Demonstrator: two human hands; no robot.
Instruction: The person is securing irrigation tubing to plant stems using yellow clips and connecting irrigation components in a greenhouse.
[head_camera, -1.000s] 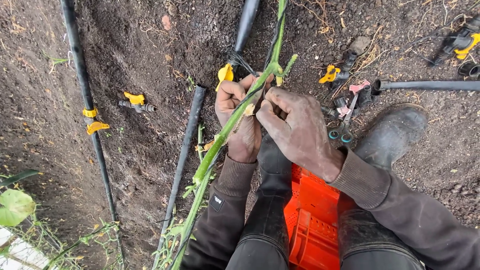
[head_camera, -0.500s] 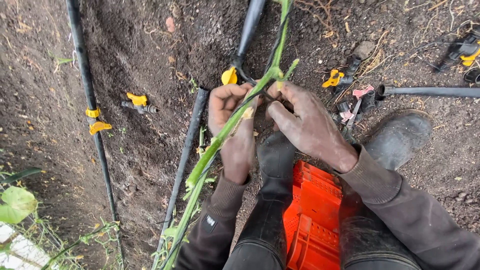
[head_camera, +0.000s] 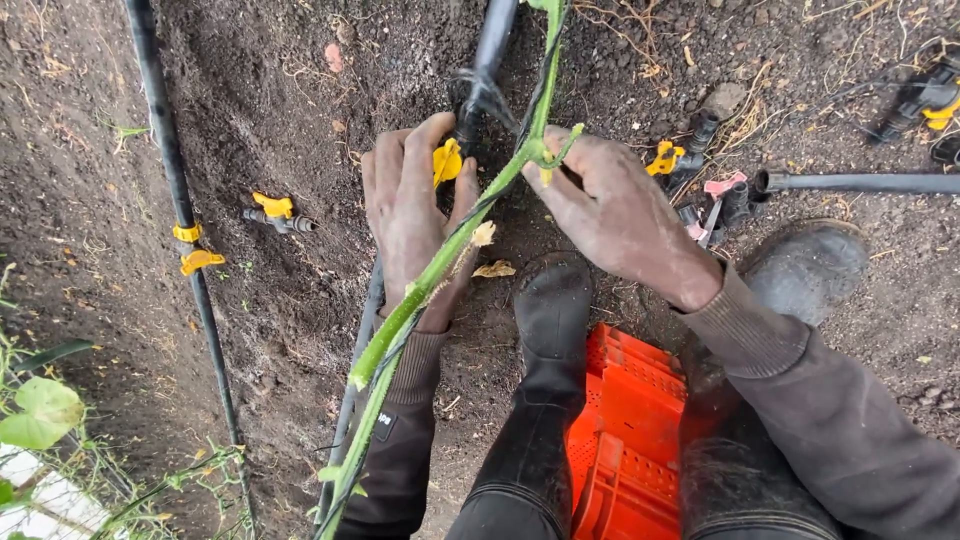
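Dark, loose soil (head_camera: 280, 330) crossed by black hoses (head_camera: 180, 200) lies under a green stem (head_camera: 440, 262) that runs slantwise from the top of the view down to the lower left, with an orange crate (head_camera: 625, 440) between the person's boots. The stem looks light, springy and easy to snap or bruise, so it is best taken near the node, pinched gently. The left hand (head_camera: 410, 225) rests behind it with fingers spread, only touching, while the right hand (head_camera: 615, 215) has its fingers (head_camera: 560, 165) curled and closed around the stem at a side shoot.

Green stem (head_camera: 440, 265): we lose both ends past the frame edges.
Orange crate (head_camera: 625, 440): half hidden behind our legs.
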